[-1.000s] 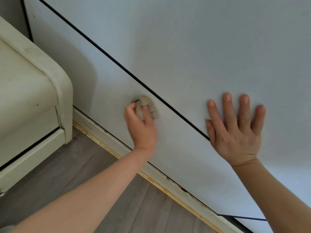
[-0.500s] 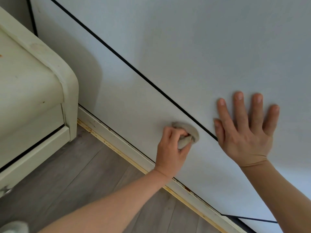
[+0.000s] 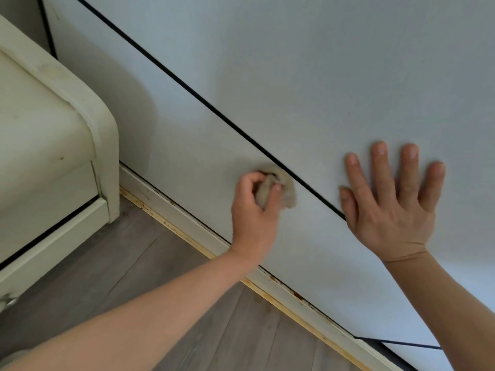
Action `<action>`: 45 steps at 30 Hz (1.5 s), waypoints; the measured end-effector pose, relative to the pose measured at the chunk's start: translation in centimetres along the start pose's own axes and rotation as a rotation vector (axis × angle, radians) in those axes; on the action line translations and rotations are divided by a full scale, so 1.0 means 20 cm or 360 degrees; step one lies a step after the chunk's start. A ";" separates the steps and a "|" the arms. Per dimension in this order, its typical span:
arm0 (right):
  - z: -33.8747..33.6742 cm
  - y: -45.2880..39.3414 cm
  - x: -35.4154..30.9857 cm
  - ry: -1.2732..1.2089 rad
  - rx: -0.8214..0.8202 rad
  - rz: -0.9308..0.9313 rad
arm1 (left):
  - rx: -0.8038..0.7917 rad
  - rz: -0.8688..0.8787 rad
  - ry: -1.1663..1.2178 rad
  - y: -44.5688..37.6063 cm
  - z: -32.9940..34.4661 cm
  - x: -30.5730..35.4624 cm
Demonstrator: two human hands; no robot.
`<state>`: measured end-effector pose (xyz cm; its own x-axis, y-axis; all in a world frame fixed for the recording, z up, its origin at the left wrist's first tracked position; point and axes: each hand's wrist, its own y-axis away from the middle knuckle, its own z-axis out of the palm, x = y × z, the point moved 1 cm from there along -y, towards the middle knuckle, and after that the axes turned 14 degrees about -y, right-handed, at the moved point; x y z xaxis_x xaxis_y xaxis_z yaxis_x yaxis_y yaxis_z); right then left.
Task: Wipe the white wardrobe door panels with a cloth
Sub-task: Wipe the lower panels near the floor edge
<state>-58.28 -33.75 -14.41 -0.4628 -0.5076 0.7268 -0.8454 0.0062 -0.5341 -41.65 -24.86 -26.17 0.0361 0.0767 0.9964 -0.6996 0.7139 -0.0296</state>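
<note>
Left hand [image 3: 254, 210] has its grip curled tight round a balled beige cloth [image 3: 278, 187], thumb and fingers pinching it, cloth pressed on the lower wardrobe door panel [image 3: 192, 156] just below the dark seam [image 3: 214, 111]. Right hand [image 3: 393, 202] is flat, fingers straight and spread, palm braced on the upper door panel [image 3: 321, 62], heel of the hand across the seam; it holds nothing. Change: a second ago the cloth was further left along this panel, half a second ago it was furthest right, close beside the right thumb, now it's back left a little; right hand hasn't shifted on the door. So this reads as back-and-forth strokes along the seam, mid-wipe, lower panel only partly covered by my guess. Cloth is a wad, no real long axis; slight spread runs along the seam, bulge facing right toward the braced hand. Panel's long axis follows the seam, running far-left to near-right. Outward: yellowed plinth strip [image 3: 187, 223] under the door, grey wood floor [image 3: 160, 277] near, cream cabinet [image 3: 53, 143] at left.
</note>
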 end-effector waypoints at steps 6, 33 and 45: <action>-0.02 0.06 0.03 0.0015 -0.0016 -0.0023 | 0.0228 -0.1004 -0.0299 -0.22 -0.27 -0.53; -0.06 0.24 0.13 0.0040 -0.0062 -0.0025 | 0.0343 0.0031 0.0093 -0.14 -0.02 0.09; -0.09 0.29 0.17 -0.0026 -0.0093 -0.0053 | -0.0062 0.0134 -0.0056 -0.06 -0.01 0.04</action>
<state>-65.17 -33.77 -14.24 -0.4302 -0.5223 0.7363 -0.8746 0.0391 -0.4833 -40.66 -25.56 -25.28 -0.0471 0.1133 0.9924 -0.6709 0.7325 -0.1155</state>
